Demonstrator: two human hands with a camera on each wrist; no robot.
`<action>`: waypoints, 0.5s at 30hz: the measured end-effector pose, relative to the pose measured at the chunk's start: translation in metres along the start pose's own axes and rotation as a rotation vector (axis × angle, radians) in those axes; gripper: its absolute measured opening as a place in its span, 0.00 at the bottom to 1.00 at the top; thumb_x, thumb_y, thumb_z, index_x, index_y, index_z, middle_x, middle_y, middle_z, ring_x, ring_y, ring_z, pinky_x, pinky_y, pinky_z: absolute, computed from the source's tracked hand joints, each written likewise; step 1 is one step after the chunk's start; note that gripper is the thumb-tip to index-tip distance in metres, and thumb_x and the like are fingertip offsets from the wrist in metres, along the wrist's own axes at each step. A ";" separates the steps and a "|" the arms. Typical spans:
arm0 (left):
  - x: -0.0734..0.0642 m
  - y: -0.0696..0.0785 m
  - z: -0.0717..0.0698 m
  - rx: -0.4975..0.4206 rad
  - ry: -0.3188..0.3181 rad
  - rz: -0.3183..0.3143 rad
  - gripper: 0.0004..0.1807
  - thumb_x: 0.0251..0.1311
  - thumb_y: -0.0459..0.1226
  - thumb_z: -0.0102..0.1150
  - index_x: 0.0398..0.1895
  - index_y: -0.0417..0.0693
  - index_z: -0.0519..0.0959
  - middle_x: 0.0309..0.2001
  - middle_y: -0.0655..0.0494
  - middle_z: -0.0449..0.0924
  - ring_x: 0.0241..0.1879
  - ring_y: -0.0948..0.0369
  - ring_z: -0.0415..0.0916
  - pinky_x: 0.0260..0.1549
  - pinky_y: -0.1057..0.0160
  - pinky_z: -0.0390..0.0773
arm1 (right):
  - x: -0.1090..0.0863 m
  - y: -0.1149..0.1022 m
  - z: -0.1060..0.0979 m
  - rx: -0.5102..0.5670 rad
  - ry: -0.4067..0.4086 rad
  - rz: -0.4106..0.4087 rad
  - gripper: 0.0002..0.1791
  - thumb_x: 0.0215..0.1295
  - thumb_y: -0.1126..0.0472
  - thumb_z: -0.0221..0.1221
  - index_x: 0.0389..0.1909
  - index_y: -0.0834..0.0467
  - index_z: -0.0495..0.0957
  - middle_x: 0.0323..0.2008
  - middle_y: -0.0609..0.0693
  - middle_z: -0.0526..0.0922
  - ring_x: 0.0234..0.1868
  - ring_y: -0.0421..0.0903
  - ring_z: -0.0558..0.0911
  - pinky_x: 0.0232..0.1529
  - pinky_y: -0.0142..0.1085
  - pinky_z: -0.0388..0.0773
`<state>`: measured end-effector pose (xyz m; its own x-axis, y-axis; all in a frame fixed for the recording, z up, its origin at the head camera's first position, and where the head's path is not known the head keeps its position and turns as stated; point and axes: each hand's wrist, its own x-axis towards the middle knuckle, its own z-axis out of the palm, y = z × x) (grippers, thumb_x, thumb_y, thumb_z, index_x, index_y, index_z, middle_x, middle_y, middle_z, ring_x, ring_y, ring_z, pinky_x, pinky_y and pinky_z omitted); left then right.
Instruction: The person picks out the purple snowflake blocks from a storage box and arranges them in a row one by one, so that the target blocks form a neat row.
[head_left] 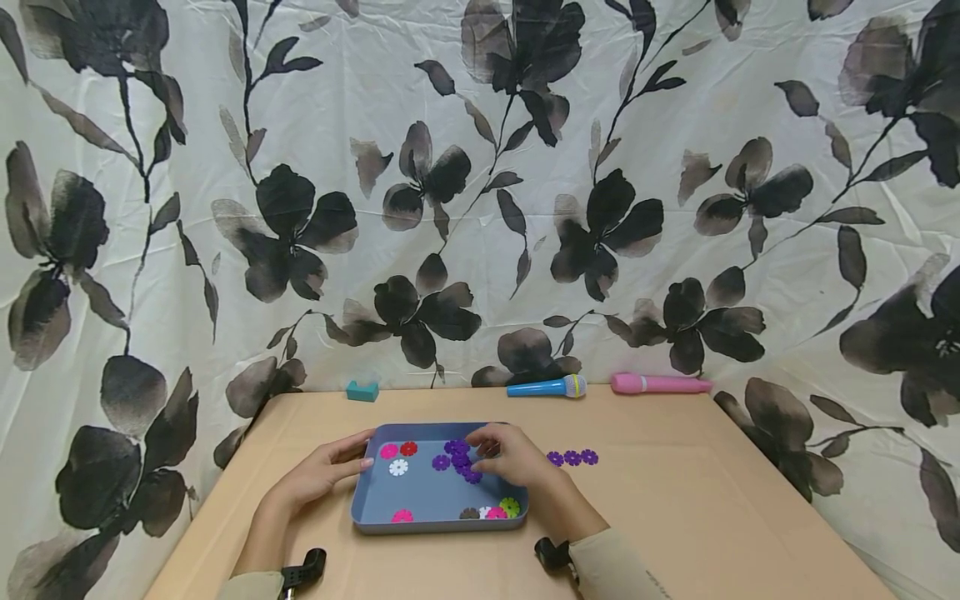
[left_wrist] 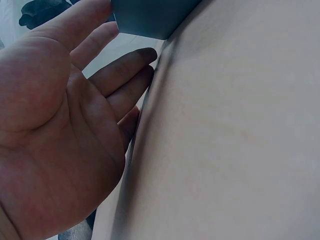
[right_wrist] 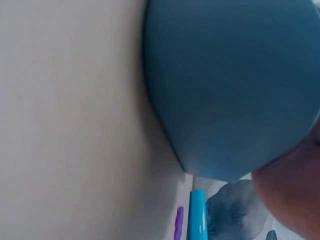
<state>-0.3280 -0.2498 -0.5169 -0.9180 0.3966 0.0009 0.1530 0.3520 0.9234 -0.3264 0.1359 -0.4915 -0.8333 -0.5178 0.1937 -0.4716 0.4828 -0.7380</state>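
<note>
A blue-grey tray (head_left: 420, 527) on the table holds small notched, flower-shaped discs. Purple discs (head_left: 457, 454) cluster toward its right half. My left hand (head_left: 322, 471) is at the tray's left side, thumb at the rim and fingers fairly straight along the outside; in the left wrist view its palm shows beside the tray wall (left_wrist: 150, 20). Over the right rim reaches my right hand (head_left: 513, 454), fingers bent, thumb and index tips apart beside the purple discs. In the right wrist view, the tray's outer wall (right_wrist: 230, 90) covers most of that hand.
Purple discs (head_left: 572, 457) lie in a row right of the tray. Pink (head_left: 388, 451), red (head_left: 408, 448) and white (head_left: 398, 467) discs sit inside at left. Along the table's back edge are a teal block (head_left: 362, 392), a blue toy microphone (head_left: 543, 387) and a pink one (head_left: 660, 383).
</note>
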 end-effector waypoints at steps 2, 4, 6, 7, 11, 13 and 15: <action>0.000 0.000 0.000 0.001 -0.001 -0.001 0.37 0.72 0.44 0.64 0.80 0.46 0.64 0.79 0.43 0.63 0.80 0.43 0.57 0.67 0.75 0.67 | 0.000 0.001 0.003 -0.049 -0.027 0.013 0.21 0.65 0.65 0.71 0.59 0.60 0.83 0.52 0.57 0.86 0.50 0.49 0.84 0.51 0.37 0.84; 0.000 0.000 -0.001 0.012 -0.004 0.002 0.37 0.72 0.44 0.63 0.80 0.47 0.64 0.79 0.44 0.63 0.80 0.43 0.57 0.69 0.72 0.67 | 0.000 0.001 0.004 -0.092 -0.051 0.031 0.20 0.65 0.64 0.71 0.58 0.58 0.83 0.51 0.54 0.86 0.50 0.49 0.83 0.50 0.35 0.84; 0.000 0.001 -0.001 0.020 0.001 0.004 0.36 0.72 0.45 0.63 0.80 0.47 0.64 0.79 0.44 0.63 0.80 0.44 0.57 0.69 0.71 0.66 | 0.000 0.000 0.004 -0.128 -0.070 0.039 0.19 0.65 0.62 0.71 0.57 0.57 0.84 0.50 0.51 0.86 0.50 0.48 0.83 0.50 0.35 0.84; 0.000 0.001 -0.001 0.022 0.003 0.005 0.36 0.72 0.45 0.63 0.80 0.48 0.64 0.79 0.44 0.63 0.79 0.44 0.58 0.69 0.72 0.66 | 0.000 -0.001 0.005 -0.144 -0.076 0.047 0.18 0.65 0.61 0.71 0.56 0.56 0.84 0.50 0.50 0.86 0.50 0.48 0.83 0.50 0.35 0.84; 0.000 0.002 -0.001 0.025 0.001 0.010 0.36 0.72 0.44 0.63 0.79 0.48 0.65 0.79 0.44 0.63 0.79 0.43 0.58 0.68 0.73 0.67 | -0.001 -0.004 0.009 -0.262 -0.080 0.041 0.14 0.66 0.58 0.71 0.52 0.52 0.84 0.47 0.45 0.86 0.48 0.42 0.82 0.53 0.38 0.83; 0.000 0.002 -0.001 0.024 -0.002 0.009 0.36 0.72 0.44 0.63 0.80 0.47 0.64 0.79 0.44 0.63 0.79 0.43 0.58 0.68 0.73 0.68 | -0.001 -0.005 0.012 -0.325 -0.076 0.041 0.12 0.67 0.57 0.70 0.49 0.50 0.84 0.45 0.42 0.85 0.46 0.39 0.81 0.53 0.38 0.82; 0.000 0.002 -0.001 0.022 -0.002 0.005 0.36 0.72 0.44 0.63 0.80 0.47 0.64 0.79 0.44 0.63 0.79 0.43 0.58 0.67 0.75 0.68 | -0.001 -0.006 0.015 -0.378 -0.071 0.042 0.09 0.66 0.58 0.71 0.46 0.49 0.85 0.42 0.40 0.84 0.43 0.38 0.79 0.51 0.37 0.82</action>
<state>-0.3275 -0.2500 -0.5149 -0.9166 0.3999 0.0051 0.1658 0.3684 0.9147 -0.3187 0.1227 -0.4970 -0.8381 -0.5337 0.1135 -0.5219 0.7236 -0.4516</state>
